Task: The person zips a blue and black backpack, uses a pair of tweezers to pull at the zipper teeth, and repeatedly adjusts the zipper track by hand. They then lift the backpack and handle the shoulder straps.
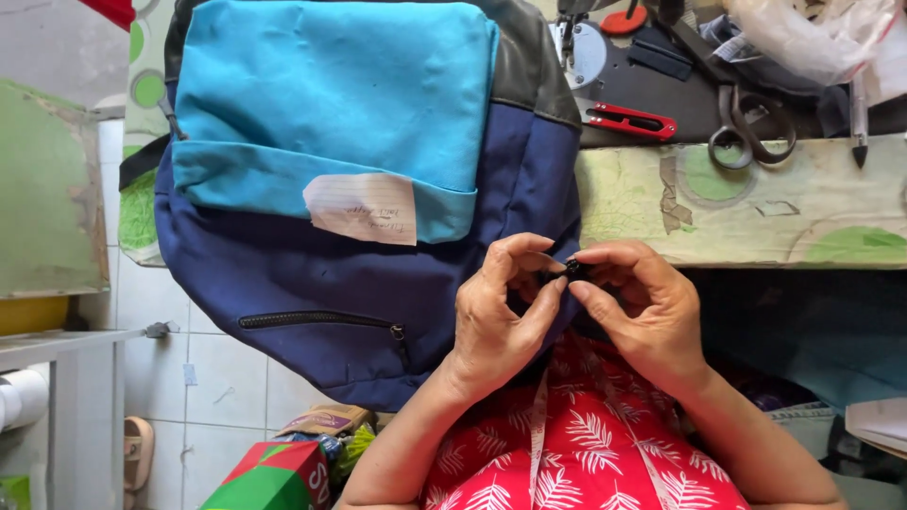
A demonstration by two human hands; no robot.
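Left hand (499, 316) and right hand (635, 307) pinch small dark zipper slider (573, 268) together at blue backpack (331, 179) edge, 5 o'clock of bag. Backpack hangs off table (737, 212) rim. Red snips (628, 120) and scissors (751, 127) lie unused at 1 o'clock. Slider work looks underway, unfinished; front pocket zip shut.

Both forearms angle up and inward, left hand (496, 316) and right hand (638, 307) meeting fingertip to fingertip, thumbs and curled index fingers pinched together, palms facing each other.
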